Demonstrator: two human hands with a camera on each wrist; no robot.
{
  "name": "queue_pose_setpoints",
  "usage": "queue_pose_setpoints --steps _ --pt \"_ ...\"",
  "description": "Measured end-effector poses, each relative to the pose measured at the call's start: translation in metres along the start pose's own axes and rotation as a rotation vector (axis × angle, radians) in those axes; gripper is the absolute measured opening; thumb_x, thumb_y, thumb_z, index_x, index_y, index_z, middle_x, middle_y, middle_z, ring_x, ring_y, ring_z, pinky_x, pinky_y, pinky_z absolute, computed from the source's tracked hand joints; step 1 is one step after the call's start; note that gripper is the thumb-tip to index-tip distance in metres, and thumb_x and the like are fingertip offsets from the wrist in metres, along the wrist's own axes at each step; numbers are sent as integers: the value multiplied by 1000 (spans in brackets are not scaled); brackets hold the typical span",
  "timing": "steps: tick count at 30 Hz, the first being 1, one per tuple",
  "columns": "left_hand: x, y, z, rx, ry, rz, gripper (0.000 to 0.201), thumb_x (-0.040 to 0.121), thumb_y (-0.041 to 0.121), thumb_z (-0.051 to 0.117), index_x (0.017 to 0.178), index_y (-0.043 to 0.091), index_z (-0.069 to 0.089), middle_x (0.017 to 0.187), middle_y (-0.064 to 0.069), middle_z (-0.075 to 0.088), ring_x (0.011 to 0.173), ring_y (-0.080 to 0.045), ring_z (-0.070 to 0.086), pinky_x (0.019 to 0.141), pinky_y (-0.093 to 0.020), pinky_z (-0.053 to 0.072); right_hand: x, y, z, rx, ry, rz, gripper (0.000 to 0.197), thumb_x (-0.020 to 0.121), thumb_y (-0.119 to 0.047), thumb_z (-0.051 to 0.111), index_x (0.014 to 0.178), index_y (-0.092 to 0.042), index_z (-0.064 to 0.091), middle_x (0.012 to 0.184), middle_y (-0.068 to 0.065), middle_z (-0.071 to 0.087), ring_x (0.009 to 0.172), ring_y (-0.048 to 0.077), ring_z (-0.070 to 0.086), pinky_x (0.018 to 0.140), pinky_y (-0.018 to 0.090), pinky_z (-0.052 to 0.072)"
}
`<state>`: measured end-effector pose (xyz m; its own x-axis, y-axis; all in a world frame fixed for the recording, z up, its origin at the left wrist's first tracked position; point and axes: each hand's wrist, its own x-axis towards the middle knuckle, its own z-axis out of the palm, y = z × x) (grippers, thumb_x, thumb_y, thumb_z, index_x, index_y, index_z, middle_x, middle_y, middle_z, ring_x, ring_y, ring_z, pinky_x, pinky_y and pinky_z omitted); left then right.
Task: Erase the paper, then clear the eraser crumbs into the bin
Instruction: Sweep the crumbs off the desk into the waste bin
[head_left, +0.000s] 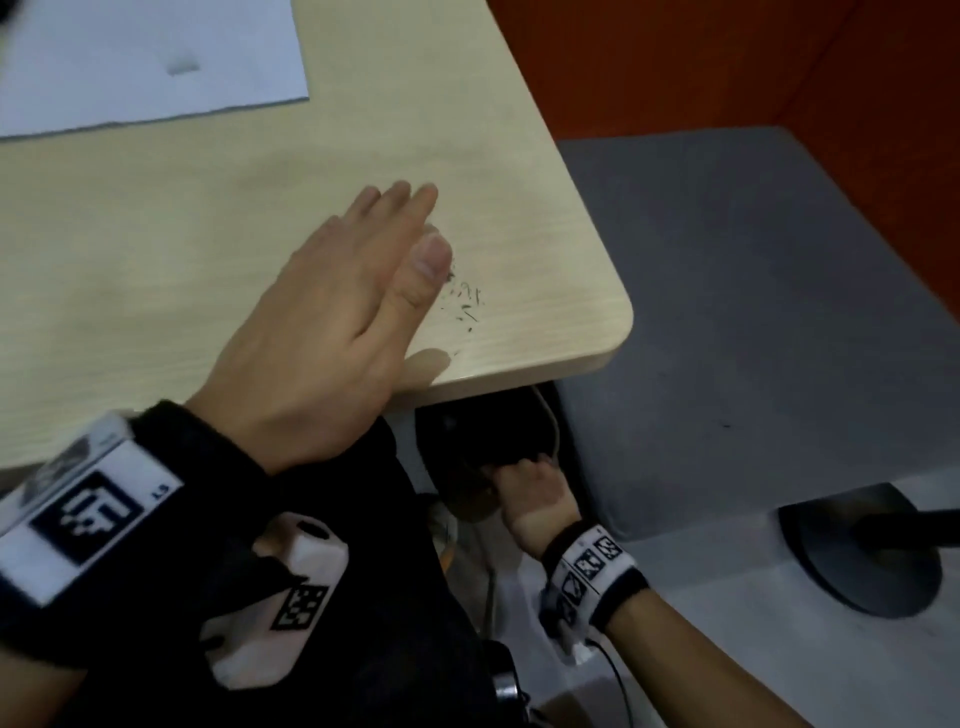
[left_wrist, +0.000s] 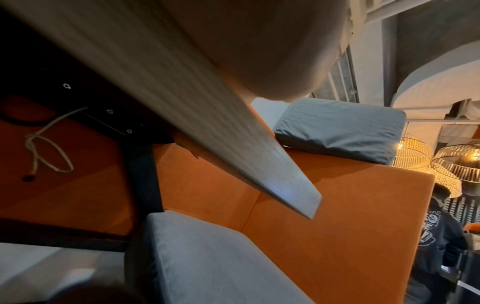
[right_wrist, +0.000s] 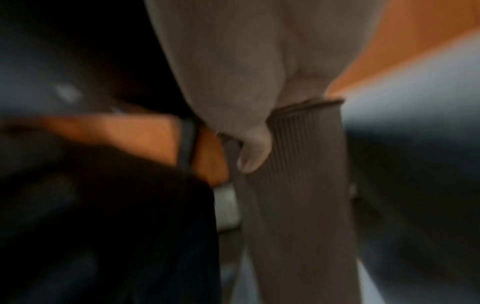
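Note:
Dark eraser crumbs (head_left: 462, 301) lie scattered on the light wooden table (head_left: 156, 234) near its front right corner. My left hand (head_left: 415, 223) rests on the table just left of them, fingers straight and together, holding nothing. The white paper (head_left: 145, 62) lies at the far left with a faint grey smudge. Below the table corner my right hand (head_left: 530, 483) grips the rim of a dark bin (head_left: 483, 431). In the right wrist view the thumb (right_wrist: 254, 152) presses on the ribbed bin wall (right_wrist: 298, 185). The bin's inside is too dark to make out.
A grey seat cushion (head_left: 753, 312) and orange backrest (head_left: 675, 62) stand right of the table. A black round base (head_left: 862, 551) sits on the floor at right. A white cable (left_wrist: 46, 148) hangs under the tabletop. A person (left_wrist: 436, 236) stands in the background.

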<state>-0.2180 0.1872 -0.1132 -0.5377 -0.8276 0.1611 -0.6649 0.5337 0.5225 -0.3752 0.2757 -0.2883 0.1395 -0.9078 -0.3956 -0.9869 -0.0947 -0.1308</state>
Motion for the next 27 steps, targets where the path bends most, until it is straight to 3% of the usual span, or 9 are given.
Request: queue_pose_setpoints --steps 2,4,7,10,14,18,21,24,27 --pt "-3 7 -5 -6 -47 -23 84 86 70 -2 152 25 25 159 8 17 147 -4 9 120 -28 6 -21 5 -24 -13 100 -90 50 81 -23 26 105 -30 69 89 2 73 86 22 68 84 26 45" --pt "0 13 -11 56 -110 -50 87 83 69 -7 153 25 20 161 5 11 148 -5 4 119 -27 2 -45 12 -46 -62 195 -146 44 71 -18 37 89 -34 74 69 -4 71 65 18 66 66 22 47" --pt "7 18 -15 215 -207 -75 83 89 64 -8 154 17 11 162 -1 3 149 -11 0 120 -30 2 -78 19 -68 -88 133 -221 33 61 -10 50 80 -31 66 65 -8 66 64 17 60 69 25 34" --pt "9 21 -16 287 -271 -65 72 95 53 -1 154 11 4 162 -3 -2 149 -12 -5 120 -32 -1 -108 27 -87 -102 201 -256 28 60 -12 67 71 -33 52 61 -12 55 62 11 51 68 23 29" --pt "-7 20 -16 268 -359 99 83 85 57 -7 154 12 1 162 0 -5 147 -6 -9 120 -26 -5 -138 28 -100 -112 203 -284 17 72 -15 47 72 -31 53 66 -13 55 69 10 51 78 23 35" --pt "-22 25 -34 -211 -442 39 75 90 57 2 152 22 25 158 14 18 143 3 14 118 -19 4 -154 28 -110 -133 217 -337 26 78 -18 35 76 -32 57 74 -13 57 76 9 50 81 24 36" --pt "-19 25 -48 -563 -293 -46 67 98 53 4 143 23 45 146 17 42 131 3 40 112 -17 18 -160 25 -111 -146 229 -360 28 79 -9 46 82 -34 59 80 -16 60 80 6 52 84 22 37" --pt "-11 20 -50 -272 -292 -80 61 101 51 7 130 18 48 136 4 47 124 -11 41 102 -16 24 -162 23 -110 -106 259 -377 30 78 -6 54 84 -35 60 80 -16 60 80 4 51 85 21 37" --pt "-16 25 -33 156 -370 -10 62 102 43 8 152 6 15 161 -9 11 148 -16 7 119 -28 6 -163 21 -112 -121 267 -379 26 80 -8 53 82 -34 58 78 -15 60 77 8 53 85 23 37"
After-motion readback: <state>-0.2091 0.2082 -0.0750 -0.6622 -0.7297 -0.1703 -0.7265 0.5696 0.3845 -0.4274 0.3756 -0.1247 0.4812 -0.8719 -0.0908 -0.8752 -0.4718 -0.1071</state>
